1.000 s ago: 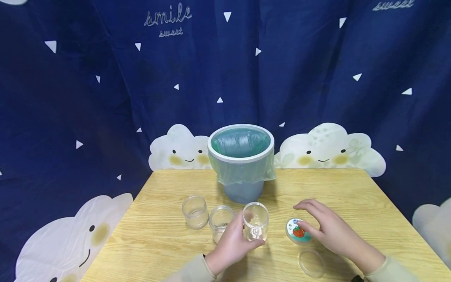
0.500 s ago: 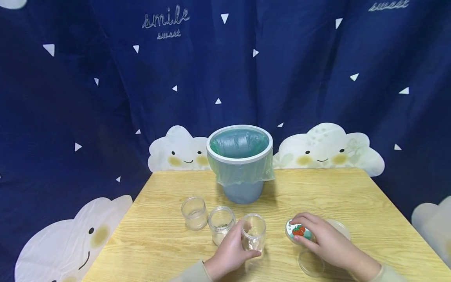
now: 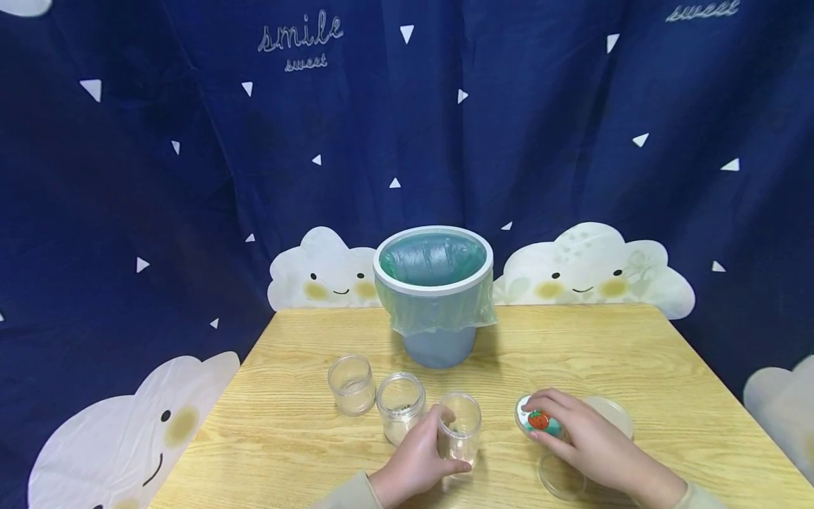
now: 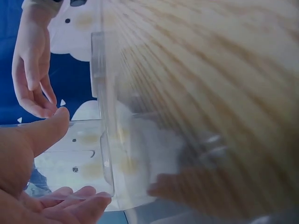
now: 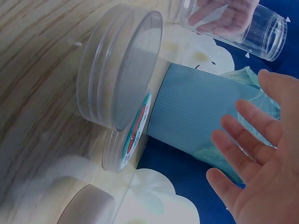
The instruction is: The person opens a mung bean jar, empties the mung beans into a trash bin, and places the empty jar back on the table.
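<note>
My left hand [image 3: 422, 452] grips a clear plastic jar [image 3: 466, 420], thumb on the near side and fingers on the other. In the left wrist view the jar [image 4: 70, 158] sits between thumb and fingers, low by the wood. My right hand [image 3: 591, 442] hovers over a round lid with a strawberry picture [image 3: 539, 420]. Seen from the right wrist, that printed lid [image 5: 136, 133] lies apart from the loosely spread fingers [image 5: 238, 144]. A clear lid [image 3: 561, 481] lies nearer me, and another clear lid [image 3: 613, 413] is partly behind the right hand.
Two more clear jars, one at the left [image 3: 352, 385] and one beside my left hand [image 3: 399, 406] with something pale inside, stand on the wooden table [image 3: 286, 452]. A blue-grey bin [image 3: 439, 346] with a green liner stands at the back, before a dark blue curtain [image 3: 407, 141].
The jar in my left hand has come down and nearer me. My right hand has shifted left and lower over the printed lid, uncovering a clear lid behind it.
</note>
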The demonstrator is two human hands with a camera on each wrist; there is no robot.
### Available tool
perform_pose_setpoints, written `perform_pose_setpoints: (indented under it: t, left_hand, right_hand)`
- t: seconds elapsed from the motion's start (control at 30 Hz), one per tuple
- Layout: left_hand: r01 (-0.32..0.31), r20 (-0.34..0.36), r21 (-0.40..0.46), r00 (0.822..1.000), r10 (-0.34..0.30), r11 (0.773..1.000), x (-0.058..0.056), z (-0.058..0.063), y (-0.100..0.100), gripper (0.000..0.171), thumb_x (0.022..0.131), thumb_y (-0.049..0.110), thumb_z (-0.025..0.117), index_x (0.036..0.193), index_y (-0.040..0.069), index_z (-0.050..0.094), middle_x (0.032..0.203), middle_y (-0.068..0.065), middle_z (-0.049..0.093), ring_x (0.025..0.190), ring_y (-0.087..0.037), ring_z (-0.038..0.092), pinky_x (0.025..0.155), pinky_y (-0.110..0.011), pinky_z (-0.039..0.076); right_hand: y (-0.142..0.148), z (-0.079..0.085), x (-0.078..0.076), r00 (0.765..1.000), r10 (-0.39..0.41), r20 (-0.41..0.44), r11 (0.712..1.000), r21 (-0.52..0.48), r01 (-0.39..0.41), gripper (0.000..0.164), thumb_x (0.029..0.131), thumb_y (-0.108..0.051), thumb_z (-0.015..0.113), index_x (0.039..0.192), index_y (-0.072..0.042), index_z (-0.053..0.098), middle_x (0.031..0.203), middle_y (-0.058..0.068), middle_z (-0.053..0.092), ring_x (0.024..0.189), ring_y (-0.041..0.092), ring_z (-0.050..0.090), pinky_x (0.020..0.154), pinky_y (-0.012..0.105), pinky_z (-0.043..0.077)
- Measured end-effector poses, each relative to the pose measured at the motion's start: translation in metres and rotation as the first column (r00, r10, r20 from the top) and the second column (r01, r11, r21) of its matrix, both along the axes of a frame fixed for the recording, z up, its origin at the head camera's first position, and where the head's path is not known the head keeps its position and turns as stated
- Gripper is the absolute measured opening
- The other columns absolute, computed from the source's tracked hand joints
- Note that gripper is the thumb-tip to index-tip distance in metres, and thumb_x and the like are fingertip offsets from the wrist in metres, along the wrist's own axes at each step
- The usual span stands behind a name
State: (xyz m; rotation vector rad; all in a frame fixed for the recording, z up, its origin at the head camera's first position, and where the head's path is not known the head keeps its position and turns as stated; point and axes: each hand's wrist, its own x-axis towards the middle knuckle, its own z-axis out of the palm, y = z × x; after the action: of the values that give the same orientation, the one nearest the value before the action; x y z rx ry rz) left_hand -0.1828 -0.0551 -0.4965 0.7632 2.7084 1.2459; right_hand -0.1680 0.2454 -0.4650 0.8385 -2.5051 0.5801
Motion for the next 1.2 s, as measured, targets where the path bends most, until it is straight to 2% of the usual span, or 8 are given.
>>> perform_pose_setpoints:
  t: [0.17, 0.27, 0.5, 0.87, 1.0, 1.1, 1.2]
  left_hand:
    - [-0.003, -0.012, -0.024, 1.000, 0.003, 1.000, -0.002, -0.005, 0.000, 0.070, 0.072, 0.025, 0.095, 0.125, 0.009, 0.052, 0.111, 0.004, 0.061, 0.087, -0.002, 0.050, 0.081, -0.024, 0.051]
    - [0.004, 0.005, -0.028, 1.000, -0.004, 1.000, -0.003, -0.007, 0.000, 0.069, 0.072, 0.026, 0.095, 0.123, 0.010, 0.052, 0.106, 0.004, 0.060, 0.087, -0.002, 0.050, 0.081, -0.023, 0.050]
    - [0.019, 0.041, -0.027, 0.999, -0.017, 0.999, -0.005, -0.008, -0.001, 0.070, 0.071, 0.025, 0.095, 0.122, 0.011, 0.050, 0.096, 0.007, 0.055, 0.083, -0.002, 0.049, 0.077, -0.022, 0.048]
    - [0.000, 0.080, -0.018, 0.997, 0.002, 1.000, -0.002, -0.007, 0.001, 0.069, 0.070, 0.024, 0.096, 0.121, 0.010, 0.051, 0.089, 0.005, 0.054, 0.078, -0.003, 0.049, 0.073, -0.022, 0.047]
    - [0.004, 0.076, -0.042, 0.997, -0.001, 0.999, 0.000, -0.006, 0.000, 0.074, 0.071, 0.027, 0.096, 0.125, 0.005, 0.050, 0.102, 0.000, 0.060, 0.087, -0.006, 0.055, 0.083, -0.027, 0.052]
    - [0.015, 0.086, -0.072, 0.996, -0.008, 0.997, 0.003, -0.003, -0.002, 0.082, 0.073, 0.031, 0.095, 0.132, 0.000, 0.047, 0.122, -0.011, 0.062, 0.104, -0.018, 0.062, 0.095, -0.036, 0.054]
    - [0.029, 0.085, -0.091, 0.996, -0.022, 0.995, 0.006, 0.002, -0.005, 0.085, 0.076, 0.032, 0.093, 0.137, -0.001, 0.045, 0.134, -0.016, 0.059, 0.119, -0.026, 0.062, 0.103, -0.041, 0.053]
  right_hand:
    - [0.000, 0.000, 0.002, 1.000, 0.013, 0.029, 1.000, -0.009, -0.012, 0.042, 0.086, -0.018, 0.084, 0.119, -0.035, 0.064, 0.119, -0.021, 0.061, 0.106, 0.004, 0.065, 0.085, 0.029, 0.059]
    - [0.001, 0.001, 0.003, 0.999, 0.019, 0.041, 1.000, -0.015, -0.018, 0.043, 0.086, -0.017, 0.084, 0.120, -0.035, 0.064, 0.119, -0.021, 0.062, 0.106, 0.004, 0.065, 0.084, 0.028, 0.059]
    - [0.001, 0.000, 0.004, 0.998, 0.024, 0.055, 1.000, -0.009, -0.023, 0.041, 0.087, -0.018, 0.083, 0.120, -0.035, 0.064, 0.119, -0.021, 0.061, 0.105, 0.003, 0.064, 0.085, 0.028, 0.060]
    - [0.002, -0.001, 0.005, 0.997, 0.042, 0.065, 0.999, -0.017, -0.041, 0.039, 0.088, -0.018, 0.082, 0.119, -0.034, 0.063, 0.118, -0.019, 0.062, 0.102, 0.007, 0.066, 0.084, 0.027, 0.059]
    - [0.003, -0.001, 0.005, 0.997, 0.044, 0.066, 0.999, -0.019, -0.043, 0.038, 0.089, -0.018, 0.082, 0.118, -0.034, 0.064, 0.117, -0.019, 0.062, 0.101, 0.007, 0.066, 0.083, 0.026, 0.059]
    - [0.003, -0.002, 0.006, 0.998, 0.045, 0.052, 0.999, -0.018, -0.044, 0.039, 0.088, -0.018, 0.082, 0.118, -0.034, 0.064, 0.117, -0.018, 0.062, 0.101, 0.006, 0.065, 0.083, 0.026, 0.059]
    - [0.004, -0.002, 0.007, 0.998, 0.041, 0.048, 0.999, -0.016, -0.040, 0.038, 0.088, -0.019, 0.082, 0.118, -0.035, 0.063, 0.117, -0.020, 0.061, 0.102, 0.006, 0.065, 0.084, 0.026, 0.058]
